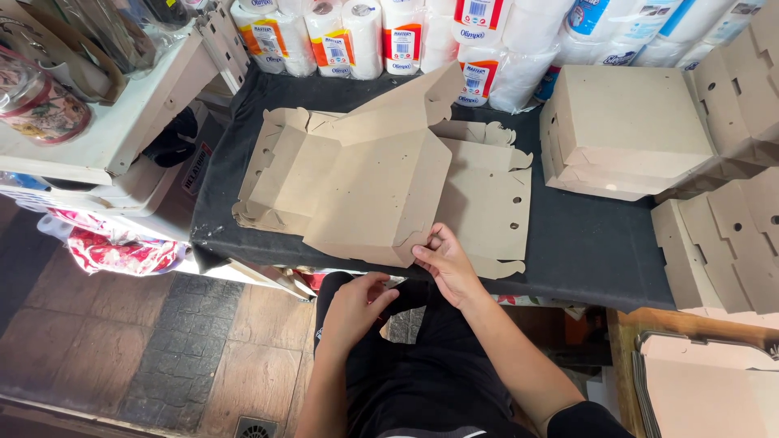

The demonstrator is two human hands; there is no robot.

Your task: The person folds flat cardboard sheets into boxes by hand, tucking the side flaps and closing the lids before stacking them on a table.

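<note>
- Cardboard box blank (357,191) lies partly folded on the black tabletop (584,243), on top of a stack of flat blanks (487,203); one flap stands up at the far side towards the wrapped paper rolls (349,36); its long axis runs slantwise from near edge to far.
- Right hand (448,264) is at the near corner of the blank, fingers pressed together and pinching the cardboard edge there; the blank lies ahead and to the left of this hand, touching it.
- Left hand (353,307) hangs below the table edge over the lap, loosely curled and holding nothing that shows; it is just short of the blank's near edge, apart from it; the right hand is the nearer of the two.
- Finished folded box (629,130) stands to the right on the same top, well apart from both hands; more flat blanks (718,243) lie fanned at the right edge.
- White shelf (122,122) with a jar (32,101) stands at the left; brick floor (187,341) shows below.
</note>
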